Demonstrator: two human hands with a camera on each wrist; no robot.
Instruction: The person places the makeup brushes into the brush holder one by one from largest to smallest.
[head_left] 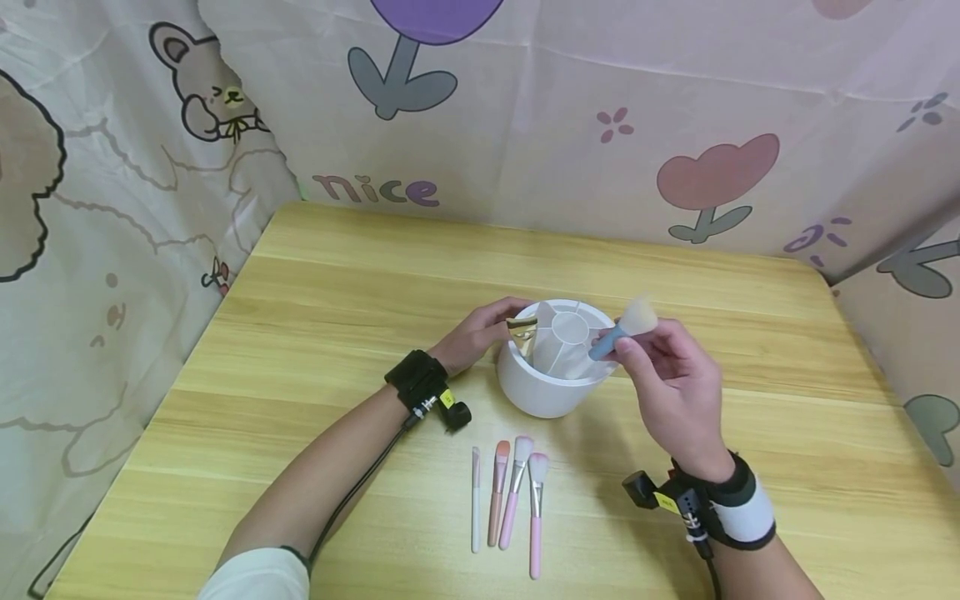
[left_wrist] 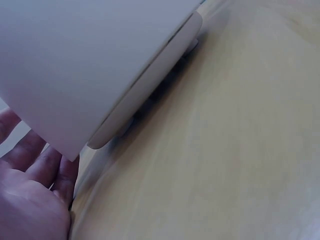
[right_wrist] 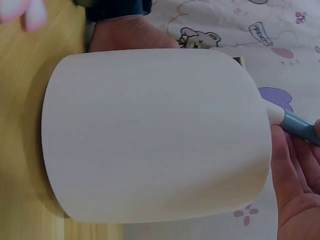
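My right hand [head_left: 682, 387] pinches a makeup brush [head_left: 609, 340] with a blue handle and pale, fluffy bristles turned up. Its handle end overlaps the right rim of a white round organizer [head_left: 543, 393], divided inside into compartments around a central ring. In the right wrist view the blue handle [right_wrist: 299, 126] slants beside the organizer's rim. My left hand [head_left: 474, 335] holds the organizer's left side, and the left wrist view shows its fingers [left_wrist: 45, 162] reaching behind the white wall. A gold-coloured item [head_left: 522, 327] stands in the left compartment.
In front of the organizer, several brushes lie side by side on the wooden table [head_left: 360, 500]: a thin white one [head_left: 476, 508], one with orange bristles [head_left: 498, 496], and pink-handled ones [head_left: 536, 525]. A printed cloth [head_left: 555, 150] hangs behind the table.
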